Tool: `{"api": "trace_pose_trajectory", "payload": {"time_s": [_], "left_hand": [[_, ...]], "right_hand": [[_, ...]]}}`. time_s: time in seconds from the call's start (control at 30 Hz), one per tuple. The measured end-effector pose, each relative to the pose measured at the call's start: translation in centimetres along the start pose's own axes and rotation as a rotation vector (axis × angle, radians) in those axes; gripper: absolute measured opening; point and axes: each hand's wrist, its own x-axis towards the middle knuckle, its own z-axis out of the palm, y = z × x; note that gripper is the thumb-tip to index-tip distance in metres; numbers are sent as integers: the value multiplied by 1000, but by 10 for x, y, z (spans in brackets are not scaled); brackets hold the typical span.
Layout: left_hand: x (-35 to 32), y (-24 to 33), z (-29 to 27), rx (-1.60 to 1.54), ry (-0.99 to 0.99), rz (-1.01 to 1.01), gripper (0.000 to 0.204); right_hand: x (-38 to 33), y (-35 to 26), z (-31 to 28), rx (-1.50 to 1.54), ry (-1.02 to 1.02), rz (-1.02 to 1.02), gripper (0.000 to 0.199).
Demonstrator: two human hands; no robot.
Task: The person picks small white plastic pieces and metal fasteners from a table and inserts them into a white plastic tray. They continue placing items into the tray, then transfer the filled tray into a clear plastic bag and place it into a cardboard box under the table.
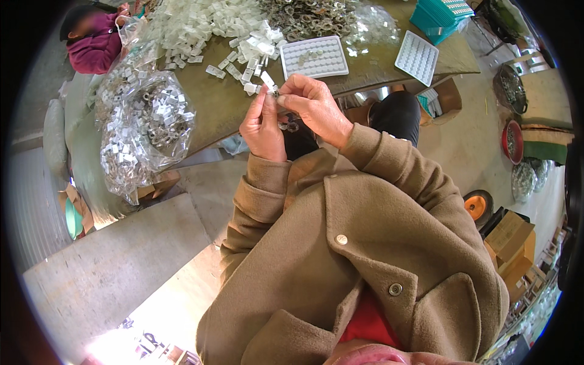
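Note:
My left hand (265,131) is raised at the table's near edge, its thumb and fingers pinched on a small white plastic piece (267,80). Close against it, my right hand (317,108) has thumb and forefinger pressed together at the piece's lower end. A tiny dark bit shows between the fingertips, too small to name. Just beyond the hands, loose white plastic pieces (233,71) trail off a large heap (207,27). A white tray (331,67) with rows of hollows lies past my right hand, and a few small pieces rest on it.
Dark metal ring-like parts (313,17) and clear pieces (372,27) are piled at the back. Right of them are another white tray (417,58) and stacked teal trays (439,23). Filled plastic bags (146,134) stand left. A person in purple (96,48) is at far left.

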Motion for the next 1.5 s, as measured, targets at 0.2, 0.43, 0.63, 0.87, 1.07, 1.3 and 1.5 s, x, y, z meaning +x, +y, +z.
{"api": "trace_pose_trajectory", "payload": {"time_s": [0.2, 0.43, 0.63, 0.87, 1.07, 1.3, 1.5], "left_hand": [[0, -1, 2, -71, -2, -45, 29], [10, 14, -14, 88, -139, -125, 29], [13, 22, -15, 113, -87, -252, 22], [10, 32, -15, 10, -59, -317, 20], [13, 40, -22, -400, -131, -556, 29], [25, 21, -40, -1064, -222, -962, 29], [28, 8, -42, -1104, -213, -1056, 23]], "right_hand": [[2, -6, 3, 29, 10, 15, 2], [6, -17, -9, -306, 25, 66, 8], [3, -20, -11, -390, -123, -1, 18], [2, -29, -17, -756, -129, -281, 20], [3, -29, -16, -446, -135, -195, 13], [1, -28, -15, -436, -132, -163, 11], [-2, -21, -22, -612, -56, -309, 13]]}}
